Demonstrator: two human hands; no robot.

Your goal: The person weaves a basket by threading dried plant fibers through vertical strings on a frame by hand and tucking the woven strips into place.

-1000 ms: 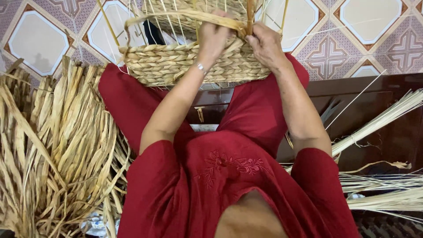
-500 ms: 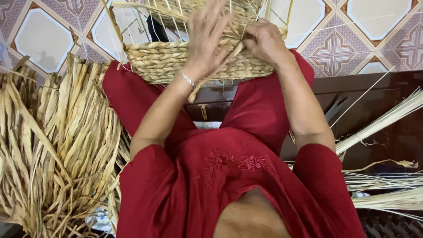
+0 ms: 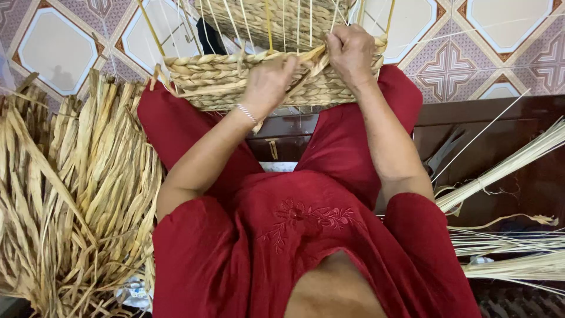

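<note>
A half-woven basket [image 3: 206, 79] of twisted tan straw rests on my knees, with thin yellow upright stakes [image 3: 269, 26] rising from its rim. My left hand [image 3: 268, 85], a thin bracelet at the wrist, grips a flat straw strand [image 3: 306, 62] at the basket's near rim. My right hand [image 3: 351, 53] pinches the same strand close to the rim, just right of the left hand. I wear a red top and red trousers.
A large heap of dried straw leaves [image 3: 70, 194] lies on the left. Bundles of pale thin reeds [image 3: 506, 171] lie on a dark wooden bench [image 3: 500, 118] at the right, near dark scissors [image 3: 441, 156]. Patterned floor tiles [image 3: 53, 47] lie beyond.
My left hand has come down from above the rim to the near rim and closed on the strand. The basket sits slightly lower and closer in view.
</note>
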